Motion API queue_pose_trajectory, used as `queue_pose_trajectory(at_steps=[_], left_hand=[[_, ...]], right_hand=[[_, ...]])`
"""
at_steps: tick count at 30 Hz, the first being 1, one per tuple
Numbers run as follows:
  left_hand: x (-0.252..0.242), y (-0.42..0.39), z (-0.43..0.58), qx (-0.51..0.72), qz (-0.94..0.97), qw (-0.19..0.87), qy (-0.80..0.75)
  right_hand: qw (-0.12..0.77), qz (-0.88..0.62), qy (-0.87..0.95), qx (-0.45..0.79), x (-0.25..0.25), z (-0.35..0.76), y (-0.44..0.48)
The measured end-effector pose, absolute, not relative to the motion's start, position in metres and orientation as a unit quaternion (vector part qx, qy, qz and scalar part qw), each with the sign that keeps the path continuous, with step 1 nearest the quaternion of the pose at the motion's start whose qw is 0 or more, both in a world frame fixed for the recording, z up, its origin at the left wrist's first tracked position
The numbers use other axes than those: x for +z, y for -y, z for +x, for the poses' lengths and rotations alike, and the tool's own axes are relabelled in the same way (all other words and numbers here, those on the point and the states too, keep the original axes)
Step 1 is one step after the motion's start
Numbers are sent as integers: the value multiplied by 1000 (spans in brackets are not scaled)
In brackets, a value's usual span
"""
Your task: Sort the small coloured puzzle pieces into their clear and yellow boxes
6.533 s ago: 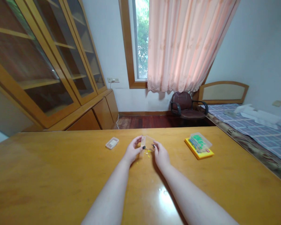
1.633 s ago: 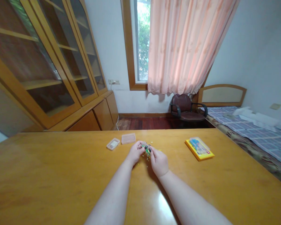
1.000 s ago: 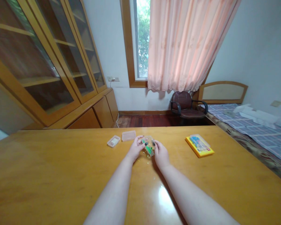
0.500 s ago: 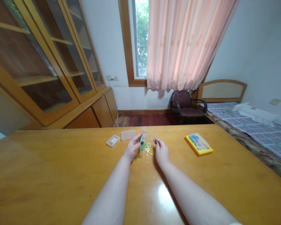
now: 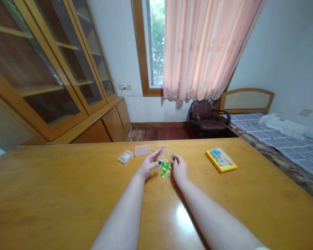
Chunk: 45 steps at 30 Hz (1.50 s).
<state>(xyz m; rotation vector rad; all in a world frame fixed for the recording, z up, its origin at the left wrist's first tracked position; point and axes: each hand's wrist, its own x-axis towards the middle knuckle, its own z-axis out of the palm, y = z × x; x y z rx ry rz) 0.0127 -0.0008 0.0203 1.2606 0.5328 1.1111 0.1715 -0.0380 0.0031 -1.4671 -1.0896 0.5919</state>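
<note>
Between my hands, a pile of small green pieces (image 5: 165,167) lies on the wooden table, mixed with pale and yellowish ones. My left hand (image 5: 146,164) is closed on a small clear plastic box, tipped on its side; the fingers hide much of it. My right hand (image 5: 180,167) pinches a clear plastic piece (image 5: 166,153) like a lid, standing over the far side of the pile. Whether the two clear parts are joined cannot be made out. Left of my left hand lie a clear box (image 5: 125,157) with something pale inside and a shallow clear tray or lid (image 5: 142,150).
A yellow box (image 5: 221,161) with a clear lid on top rests on the right side of the table (image 5: 67,194). Beyond the far edge stands a brown armchair (image 5: 206,114). A bed (image 5: 279,135) is at the right, a glass-door cabinet (image 5: 75,69) at the left.
The green pieces that were inside the box in my left hand have fallen onto the pile on the table. Both hands have stayed in nearly the same place.
</note>
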Motion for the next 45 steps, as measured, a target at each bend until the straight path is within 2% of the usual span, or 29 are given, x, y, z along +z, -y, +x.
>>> queue_pose_trajectory(at_steps=[11, 18, 22, 24, 29, 31, 40, 45], left_hand=[[23, 5, 10, 398, 540, 716, -192], [22, 4, 11, 472, 519, 688, -184], [22, 3, 11, 454, 530, 693, -181], [24, 5, 11, 450, 553, 670, -207], [32, 10, 16, 478, 632, 521, -317], [33, 12, 17, 479, 639, 508, -323], [22, 1, 16, 521, 530, 627, -232], [22, 0, 15, 547, 495, 638, -221]], right_hand=[[580, -634, 461, 221, -5, 178, 35], [593, -600, 482, 236, 0, 174, 38], [598, -597, 479, 236, 3, 173, 39], [597, -597, 478, 241, 4, 173, 40], [592, -582, 495, 257, 8, 171, 43], [596, -582, 493, 251, 10, 170, 44], [611, -569, 498, 236, 5, 169, 42], [573, -503, 603, 235, 6, 168, 50]])
